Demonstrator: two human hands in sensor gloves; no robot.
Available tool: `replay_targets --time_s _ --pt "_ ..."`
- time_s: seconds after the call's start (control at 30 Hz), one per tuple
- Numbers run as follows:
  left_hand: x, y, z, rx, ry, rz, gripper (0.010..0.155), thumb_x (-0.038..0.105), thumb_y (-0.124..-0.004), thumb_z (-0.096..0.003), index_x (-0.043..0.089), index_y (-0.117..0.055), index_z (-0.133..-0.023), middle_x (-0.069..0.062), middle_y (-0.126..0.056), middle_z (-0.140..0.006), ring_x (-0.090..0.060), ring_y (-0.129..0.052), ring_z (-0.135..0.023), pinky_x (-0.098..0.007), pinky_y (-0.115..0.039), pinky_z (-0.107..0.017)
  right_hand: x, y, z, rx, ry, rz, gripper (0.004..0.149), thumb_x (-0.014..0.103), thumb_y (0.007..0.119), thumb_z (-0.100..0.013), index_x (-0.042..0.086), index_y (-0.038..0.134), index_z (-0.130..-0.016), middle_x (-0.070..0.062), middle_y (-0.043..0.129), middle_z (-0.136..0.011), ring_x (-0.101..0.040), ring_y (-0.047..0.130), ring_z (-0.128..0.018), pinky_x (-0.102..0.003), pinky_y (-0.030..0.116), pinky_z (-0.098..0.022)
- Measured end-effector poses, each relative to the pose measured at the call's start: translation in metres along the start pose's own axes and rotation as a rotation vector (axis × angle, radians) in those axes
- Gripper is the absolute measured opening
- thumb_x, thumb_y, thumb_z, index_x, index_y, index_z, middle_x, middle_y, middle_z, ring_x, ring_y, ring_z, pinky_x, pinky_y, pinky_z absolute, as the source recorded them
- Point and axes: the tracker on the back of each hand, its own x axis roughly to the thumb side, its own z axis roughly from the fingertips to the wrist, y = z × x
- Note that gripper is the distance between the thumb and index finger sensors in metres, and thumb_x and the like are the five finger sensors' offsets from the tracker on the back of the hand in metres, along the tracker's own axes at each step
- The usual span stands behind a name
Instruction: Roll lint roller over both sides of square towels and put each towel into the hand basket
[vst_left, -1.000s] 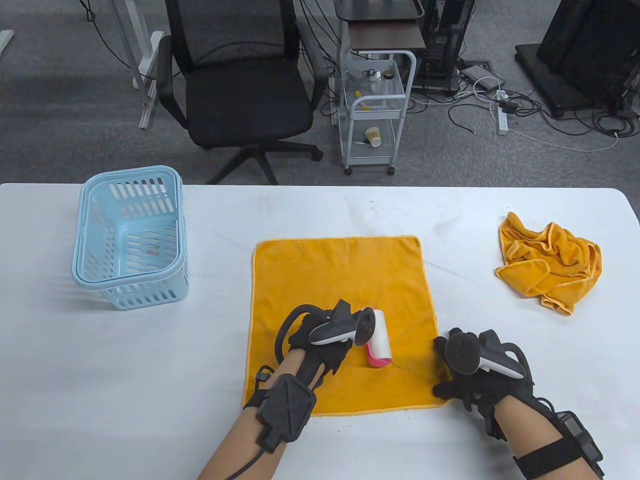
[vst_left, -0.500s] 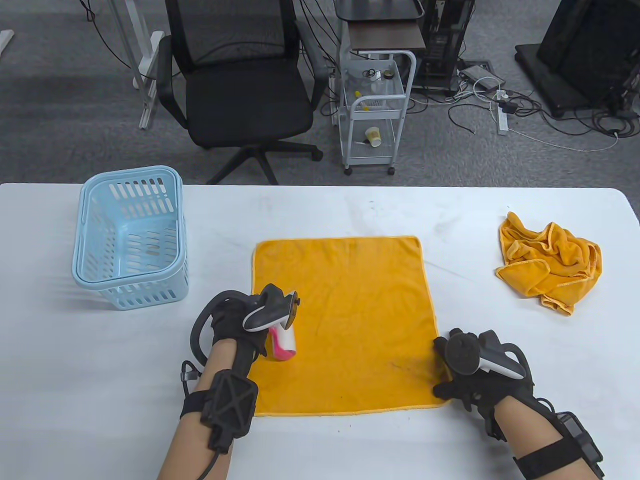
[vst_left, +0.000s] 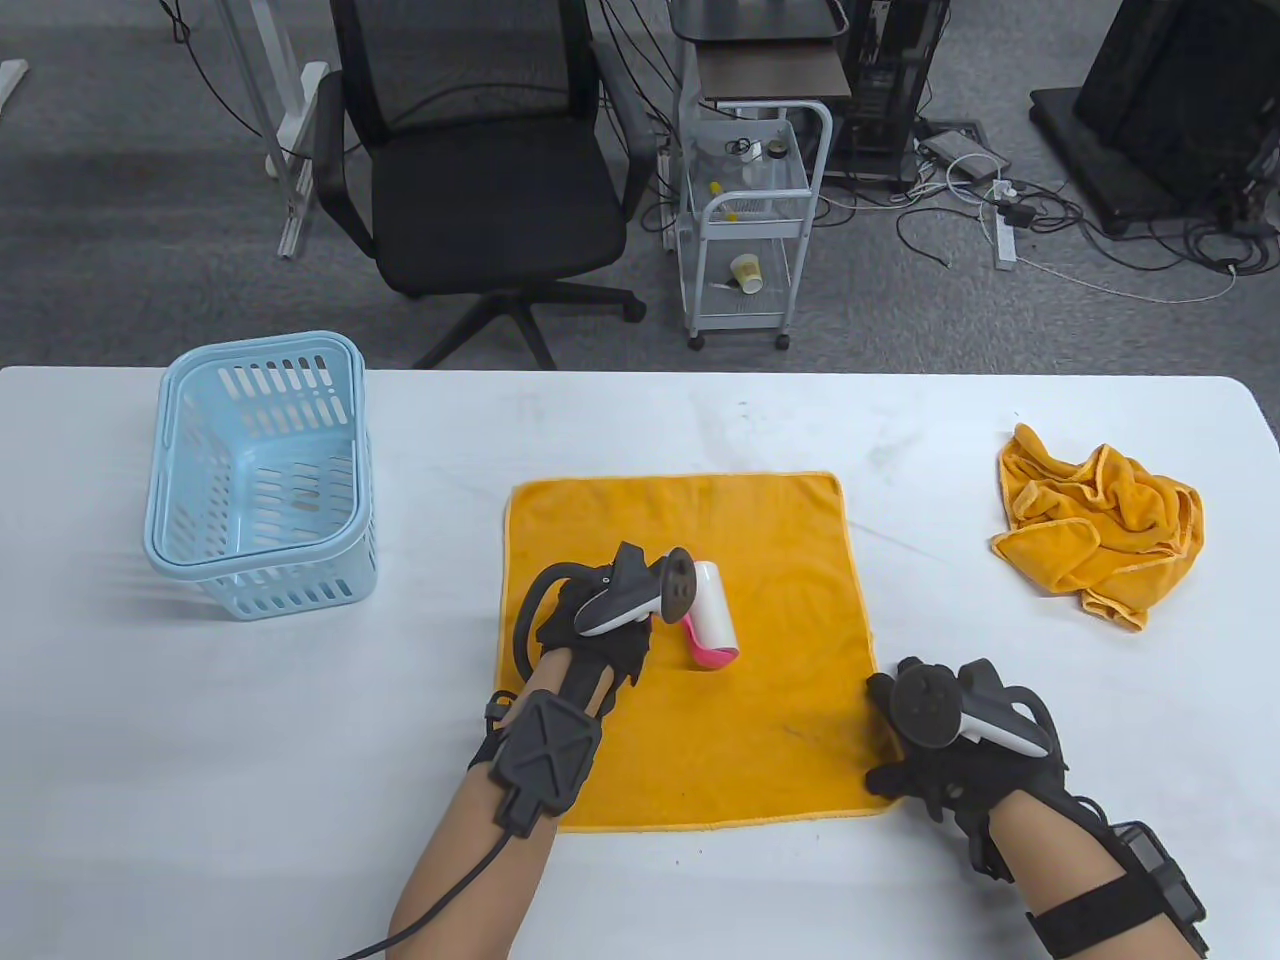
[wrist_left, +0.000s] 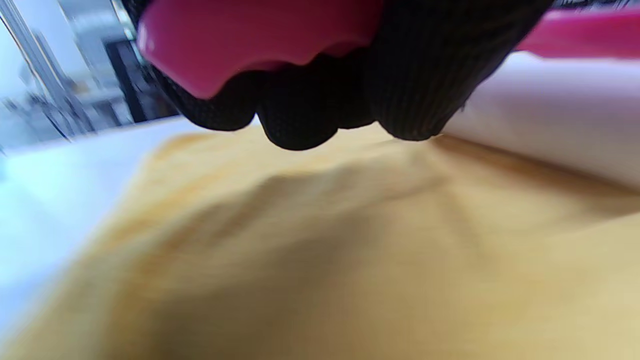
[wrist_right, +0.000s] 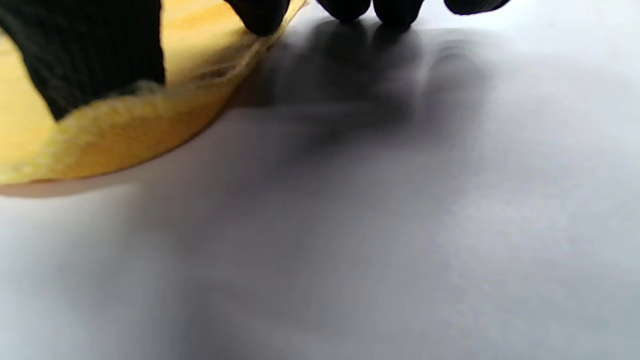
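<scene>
Roller (vst_left: 712, 620) rolled rightward, gripped by left hand (vst_left: 600, 630), right hand (vst_left: 940, 740) flat pressing orange towel (vst_left: 740, 560)

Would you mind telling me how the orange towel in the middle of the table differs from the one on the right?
The middle towel lies spread flat as a square; the right towel sits crumpled in a heap. The left hand holds the lint roller on the middle towel and the right hand presses its near right corner; nothing touches the right towel. Both are orange and lie on the table, outside the basket.
</scene>
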Motion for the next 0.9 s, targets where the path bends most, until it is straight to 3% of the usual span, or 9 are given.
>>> replay_targets --time_s 0.3,0.4,0.47,0.57,0.7,0.83,0.9 --pt "-0.062 -0.003 0.025 -0.109 0.274 -0.486 0.047 0.031 -0.086 -0.0499 0.045 -0.067 -0.091 0.007 -0.082 -0.094 -0.025 -0.093 -0.079 -0.056 -0.074 -0.069 0.000 0.000 0.000 -0.001 0.005 -0.003 0.097 0.062 0.085 -0.044 0.017 0.034 -0.115 -0.025 0.029 -0.116 -0.054 0.034 -0.104 -0.072 0.045 -0.068" --pt "-0.073 -0.003 0.031 -0.120 0.284 -0.452 0.046 0.032 -0.086 -0.0499 0.045 -0.066 -0.090 0.007 -0.080 -0.096 -0.024 -0.092 -0.081 -0.057 -0.073 -0.070 -0.001 0.001 0.000 -0.002 0.007 -0.004 0.097 0.062 0.085 -0.044 0.017 0.034 -0.114 -0.025 0.028 -0.116 -0.054 0.034 -0.104 -0.072 0.046 -0.068" --pt "-0.073 -0.001 0.032 -0.134 0.249 -0.292 0.046 0.034 -0.083 -0.0510 0.046 -0.062 -0.090 0.004 -0.073 -0.103 -0.029 -0.088 -0.089 -0.061 -0.072 -0.070 -0.001 0.000 0.000 -0.002 0.007 -0.002 0.097 0.062 0.085 -0.044 0.017 0.034 -0.114 -0.025 0.028 -0.116 -0.054 0.034 -0.104 -0.072 0.046 -0.068" --pt "-0.053 0.007 0.038 -0.085 0.133 -0.031 0.049 0.036 -0.081 -0.0524 0.047 -0.055 -0.093 0.002 -0.069 -0.105 -0.033 -0.085 -0.093 -0.067 -0.072 -0.068 -0.001 0.000 0.000 0.000 0.005 -0.002 0.097 0.062 0.085 -0.044 0.018 0.034 -0.115 -0.025 0.029 -0.116 -0.054 0.034 -0.104 -0.072 0.046 -0.068" --pt "0.005 0.012 0.027 -0.069 -0.076 0.148 0.054 0.039 -0.080 -0.0522 0.047 -0.049 -0.095 0.005 -0.073 -0.098 -0.026 -0.094 -0.078 -0.060 -0.079 -0.064 -0.001 0.000 0.000 0.000 0.004 -0.003 0.097 0.062 0.085 -0.044 0.019 0.034 -0.115 -0.025 0.028 -0.116 -0.054 0.034 -0.104 -0.072 0.045 -0.068" --pt "0.039 0.004 0.023 -0.055 -0.145 0.073 0.055 0.040 -0.080 -0.0514 0.047 -0.048 -0.095 0.006 -0.074 -0.097 -0.024 -0.094 -0.076 -0.056 -0.079 -0.064 -0.001 0.000 0.000 0.000 0.005 -0.003 0.097 0.062 0.085 -0.044 0.019 0.034 -0.115 -0.025 0.028 -0.116 -0.054 0.034 -0.104 -0.072 0.046 -0.068" --pt "0.040 -0.001 0.023 -0.059 -0.127 0.005 0.054 0.041 -0.080 -0.0511 0.047 -0.050 -0.095 0.007 -0.075 -0.096 -0.023 -0.094 -0.076 -0.055 -0.079 -0.065 -0.001 0.000 0.000 0.001 0.005 -0.002 0.097 0.062 0.085 -0.044 0.019 0.034 -0.115 -0.025 0.029 -0.116 -0.054 0.034 -0.104 -0.072 0.045 -0.068"
